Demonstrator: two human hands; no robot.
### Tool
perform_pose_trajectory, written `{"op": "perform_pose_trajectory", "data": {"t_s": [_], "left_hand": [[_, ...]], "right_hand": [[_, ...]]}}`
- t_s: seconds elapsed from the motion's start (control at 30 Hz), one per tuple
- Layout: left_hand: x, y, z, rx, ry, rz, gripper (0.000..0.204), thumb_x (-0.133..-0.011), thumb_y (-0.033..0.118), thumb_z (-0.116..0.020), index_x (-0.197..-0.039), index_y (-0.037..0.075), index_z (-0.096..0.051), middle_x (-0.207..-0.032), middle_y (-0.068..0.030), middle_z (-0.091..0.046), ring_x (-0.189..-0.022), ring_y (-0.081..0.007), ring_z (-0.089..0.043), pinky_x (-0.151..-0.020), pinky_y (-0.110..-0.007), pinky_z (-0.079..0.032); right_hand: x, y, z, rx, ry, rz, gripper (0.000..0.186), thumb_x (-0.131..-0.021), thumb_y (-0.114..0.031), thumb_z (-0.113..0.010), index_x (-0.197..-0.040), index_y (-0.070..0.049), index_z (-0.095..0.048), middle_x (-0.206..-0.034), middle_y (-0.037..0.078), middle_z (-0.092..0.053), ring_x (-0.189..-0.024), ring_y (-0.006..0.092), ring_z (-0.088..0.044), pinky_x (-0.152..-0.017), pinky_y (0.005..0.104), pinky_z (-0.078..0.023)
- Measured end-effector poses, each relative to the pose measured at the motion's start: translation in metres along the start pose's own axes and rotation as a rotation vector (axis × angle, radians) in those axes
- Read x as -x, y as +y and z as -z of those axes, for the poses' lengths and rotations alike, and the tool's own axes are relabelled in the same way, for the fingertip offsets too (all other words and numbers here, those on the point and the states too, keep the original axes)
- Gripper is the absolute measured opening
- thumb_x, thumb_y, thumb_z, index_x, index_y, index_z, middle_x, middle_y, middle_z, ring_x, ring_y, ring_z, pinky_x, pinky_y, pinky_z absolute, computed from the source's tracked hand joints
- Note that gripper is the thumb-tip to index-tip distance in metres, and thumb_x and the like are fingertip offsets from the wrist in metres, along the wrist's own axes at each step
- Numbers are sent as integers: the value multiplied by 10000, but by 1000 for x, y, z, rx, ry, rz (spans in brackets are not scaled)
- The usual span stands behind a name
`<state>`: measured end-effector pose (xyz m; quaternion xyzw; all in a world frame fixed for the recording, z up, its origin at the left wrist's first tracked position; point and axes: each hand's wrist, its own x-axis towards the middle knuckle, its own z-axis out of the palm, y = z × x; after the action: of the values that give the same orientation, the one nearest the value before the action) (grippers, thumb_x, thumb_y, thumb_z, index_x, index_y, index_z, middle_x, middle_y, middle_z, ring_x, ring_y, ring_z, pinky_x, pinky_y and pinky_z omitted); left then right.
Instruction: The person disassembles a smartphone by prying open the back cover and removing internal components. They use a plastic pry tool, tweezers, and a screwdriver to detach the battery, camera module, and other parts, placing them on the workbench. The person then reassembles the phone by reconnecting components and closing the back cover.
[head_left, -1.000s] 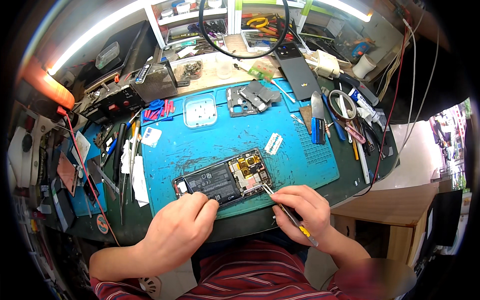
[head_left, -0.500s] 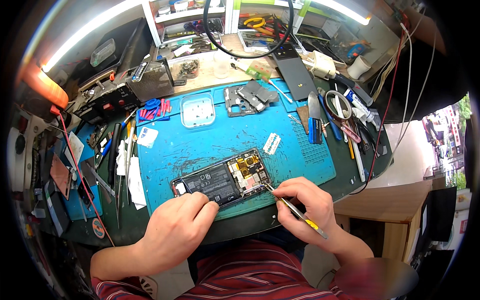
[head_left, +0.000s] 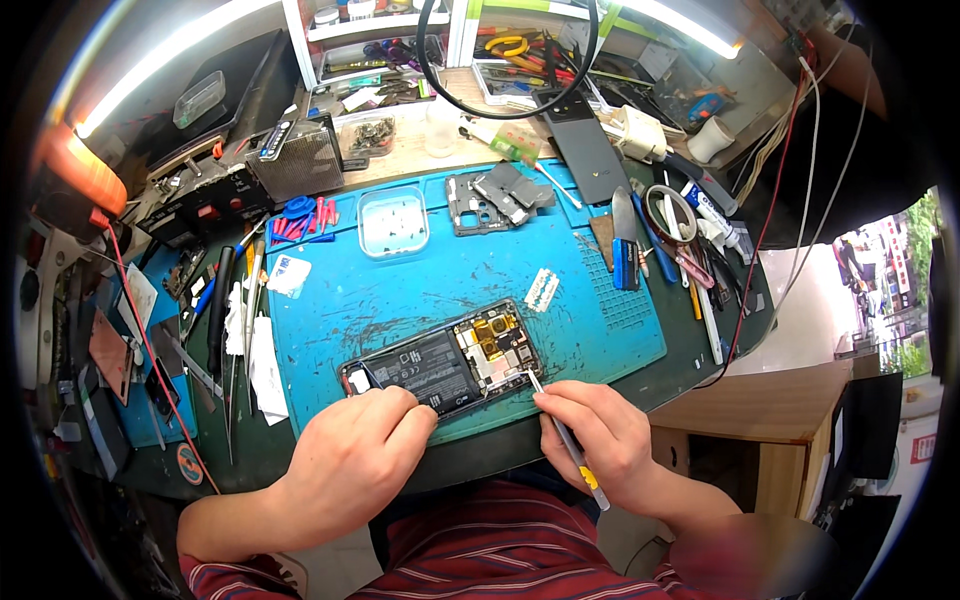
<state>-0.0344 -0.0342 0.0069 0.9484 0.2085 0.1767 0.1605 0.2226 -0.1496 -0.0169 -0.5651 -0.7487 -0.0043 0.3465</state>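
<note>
An opened smartphone (head_left: 425, 370) lies tilted on the blue mat, its black battery and circuit board exposed. My right hand (head_left: 605, 440) is closed around silver tweezers (head_left: 578, 458) with a yellow patch. Their tip touches or hovers just over the board's lower right edge. My left hand (head_left: 355, 450) rests at the phone's near left edge with curled fingers pressed together. A thin dark line runs from those fingers across the phone's left end; whether they grip a slim tool is hidden.
Behind the phone stand a clear plastic tray (head_left: 393, 222) with small screws and a black phone frame part (head_left: 495, 200). A blade-like metal strip (head_left: 541, 290) lies right of the phone. A grey phone back (head_left: 590, 155) and several tools flank the blue mat (head_left: 330, 300).
The tweezers have swung more upright, their handle moving left and down with my right hand. My left hand stays nearly in place at the phone's edge. The whole view has shifted slightly.
</note>
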Motion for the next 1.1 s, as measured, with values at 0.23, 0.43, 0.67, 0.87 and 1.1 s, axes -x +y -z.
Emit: {"op": "perform_pose_trajectory", "data": {"t_s": [0.23, 0.43, 0.67, 0.87, 1.1], "left_hand": [[0, -2, 0, 11, 9, -3, 188, -793, 63, -699, -969, 35, -641, -866, -78, -572, -757, -237, -635, -651, -363, -533], [0, -2, 1, 47, 0, 16, 163, -834, 37, -757, -966, 33, -662, -889, -86, -629, -758, -266, -666, -640, -382, -538], [0, -1, 0, 45, 6, 25, 171, -830, 54, -750, -972, 45, -656, -882, -77, -603, -781, -254, -656, -662, -380, -543], [-12, 5, 13, 107, 5, 78, 256, -857, 108, -814, -1063, 34, -682, -939, -89, -650, -818, -269, -674, -700, -379, -553], [-47, -1, -5, 234, 60, -33, 437, -883, 54, -796, -1297, 32, -657, -1087, -113, -723, -968, -315, -698, -855, -419, -564]], "right_hand": [[-1, 5, 0, -84, 15, -1, 379, -751, 72, -815, -1111, -3, -722, -1053, 116, -740, -842, 268, -736, -696, 348, -608], [4, 9, -7, 37, 29, 100, 388, -764, 47, -808, -1144, 3, -745, -1073, 113, -742, -863, 254, -737, -699, 334, -600], [11, 11, -9, 160, 21, 191, 321, -838, -30, -809, -1155, 6, -773, -1117, 111, -745, -887, 222, -739, -716, 313, -598], [14, 15, -9, 172, 33, 261, 304, -874, -68, -815, -1160, 29, -778, -1151, 124, -738, -913, 208, -741, -706, 307, -588], [12, 16, -7, 244, 46, 334, 326, -835, -65, -739, -1148, 9, -792, -1194, 124, -733, -934, 173, -729, -699, 281, -568]]}}
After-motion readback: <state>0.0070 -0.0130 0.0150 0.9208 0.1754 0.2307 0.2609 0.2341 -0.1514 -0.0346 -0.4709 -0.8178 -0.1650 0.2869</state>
